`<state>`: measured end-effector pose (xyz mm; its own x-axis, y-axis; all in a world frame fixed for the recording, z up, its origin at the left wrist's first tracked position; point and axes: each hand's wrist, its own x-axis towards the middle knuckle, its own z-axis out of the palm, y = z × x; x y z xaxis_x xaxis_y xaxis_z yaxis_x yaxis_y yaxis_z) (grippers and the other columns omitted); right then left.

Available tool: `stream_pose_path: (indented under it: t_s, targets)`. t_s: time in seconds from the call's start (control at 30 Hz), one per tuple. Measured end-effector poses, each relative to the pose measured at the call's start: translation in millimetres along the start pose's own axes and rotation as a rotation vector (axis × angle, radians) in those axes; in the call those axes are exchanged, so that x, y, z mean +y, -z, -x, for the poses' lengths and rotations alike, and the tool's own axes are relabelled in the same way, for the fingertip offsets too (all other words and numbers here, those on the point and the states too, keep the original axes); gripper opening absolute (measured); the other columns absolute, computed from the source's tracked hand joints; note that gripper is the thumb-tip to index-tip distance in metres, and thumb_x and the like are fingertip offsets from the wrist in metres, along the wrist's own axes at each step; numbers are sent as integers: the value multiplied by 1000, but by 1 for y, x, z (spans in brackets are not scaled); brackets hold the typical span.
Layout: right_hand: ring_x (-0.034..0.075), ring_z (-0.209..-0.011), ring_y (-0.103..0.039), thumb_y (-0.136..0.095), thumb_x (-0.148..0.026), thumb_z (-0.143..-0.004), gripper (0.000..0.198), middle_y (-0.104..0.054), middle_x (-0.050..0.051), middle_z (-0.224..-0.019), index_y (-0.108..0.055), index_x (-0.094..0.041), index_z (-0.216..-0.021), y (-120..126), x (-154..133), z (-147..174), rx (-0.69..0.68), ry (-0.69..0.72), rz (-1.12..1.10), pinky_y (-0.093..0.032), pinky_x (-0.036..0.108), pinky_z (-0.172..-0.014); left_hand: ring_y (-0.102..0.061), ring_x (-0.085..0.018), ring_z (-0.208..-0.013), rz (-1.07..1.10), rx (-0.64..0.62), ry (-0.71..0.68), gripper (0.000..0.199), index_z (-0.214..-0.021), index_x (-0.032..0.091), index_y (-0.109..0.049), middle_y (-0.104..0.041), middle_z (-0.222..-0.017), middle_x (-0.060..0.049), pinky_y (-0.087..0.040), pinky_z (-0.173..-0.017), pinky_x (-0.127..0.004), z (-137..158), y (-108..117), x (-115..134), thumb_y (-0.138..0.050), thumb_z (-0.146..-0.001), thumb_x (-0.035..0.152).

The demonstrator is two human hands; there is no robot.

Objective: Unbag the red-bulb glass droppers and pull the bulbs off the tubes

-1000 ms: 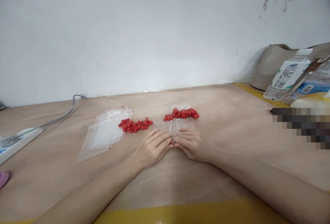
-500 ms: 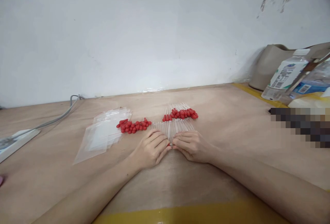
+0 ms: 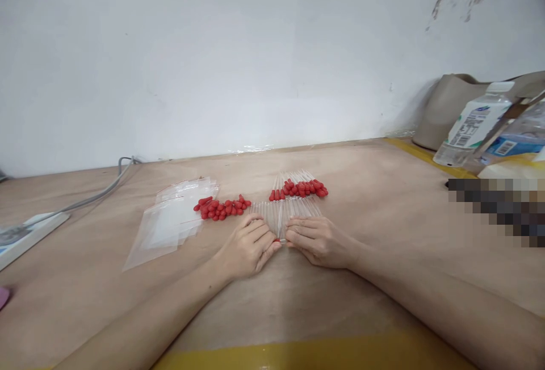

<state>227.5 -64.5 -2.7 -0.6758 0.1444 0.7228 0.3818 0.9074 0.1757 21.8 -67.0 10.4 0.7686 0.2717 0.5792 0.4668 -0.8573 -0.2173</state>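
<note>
My left hand [image 3: 250, 247] is closed in a pinch, and a bit of a red rubber bulb [image 3: 277, 240] shows at its fingertips. Facing it, my right hand [image 3: 319, 242] pinches a clear glass tube [image 3: 283, 241], whose short visible end meets the bulb; the rest is hidden by the fingers. Just beyond both hands lies a row of bare glass tubes [image 3: 300, 207]. Behind that row are several droppers [image 3: 303, 188], glass tubes with red bulbs fitted on. Loose red bulbs [image 3: 219, 210] sit in a pile to the left of the tubes.
Clear plastic bags [image 3: 166, 225] overlap on the left of the wooden table. A power strip [image 3: 36, 234] with a grey cable [image 3: 96, 195] lies farther left. At the right stand a plastic bottle [image 3: 472, 126] and a beige bin [image 3: 434, 112]. A white wall [image 3: 255, 63] closes the back.
The two hands have parted very slightly at the fingertips, so a little more of the tube's end shows. The view has shifted a touch; the other things lie as before.
</note>
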Motion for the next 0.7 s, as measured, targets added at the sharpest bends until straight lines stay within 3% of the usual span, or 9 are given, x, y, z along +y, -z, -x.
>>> stream_pose_path:
  t_s: [0.4,0.57,0.7]
  targets:
    - [18,-99,-59,-48,-13,-84,12,-67,8,-85,-59,-9,-89,7,4,2,-6,110,86,-46,33,-94,-48,-12,-60,4,-15,-2,22,-66,15,-48,-53,-60,0,-42,-80,-35,2,1,-1,-41,-86,18]
    - [13,-93,-61,-49,-17,-84,14,-68,2,-86,-58,-15,-95,5,2,3,34,-65,-48,-42,33,-98,-54,-12,-67,1,30,8,10,-78,14,-52,-60,-69,-1,-41,-85,-36,5,-2,-5,-53,-83,23]
    - [15,-96,-60,-51,-26,-84,18,-68,3,-89,-58,-16,-98,0,0,3,-3,-200,-111,-38,39,-100,-55,-12,-67,4,85,24,8,-79,16,-53,-62,-71,0,-42,-85,-37,5,-4,-5,-56,-81,23]
